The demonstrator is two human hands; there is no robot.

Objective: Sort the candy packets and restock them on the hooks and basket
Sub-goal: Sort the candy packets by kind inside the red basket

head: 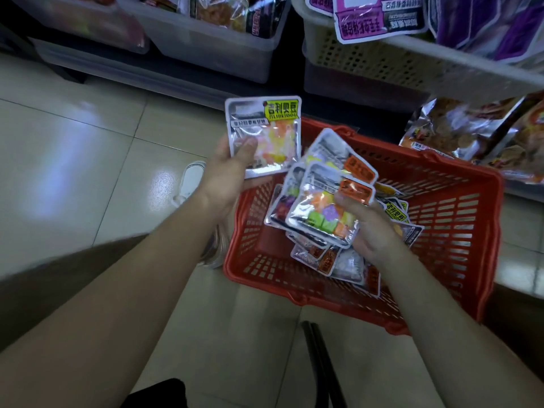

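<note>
Sorting candy over the red basket point(459, 231) on the shop floor: gripping a single yellow-label packet point(265, 134) in the left hand point(232, 166), thumb pressing across its face; pinching a fanned stack of orange-label packets point(329, 201) in the right hand point(371, 228), just above the loose packets point(332, 260) lying in the basket. Risking a slide from that slick, splayed fan, likely dropping sorted packets back among the unsorted.

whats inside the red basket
A loose pile of candy packets lies in the red basket: orange-labelled ones near the front, a yellow-labelled one further back. The right hand and the fan of packets it holds cover the pile's middle, so the count is hidden.
</note>
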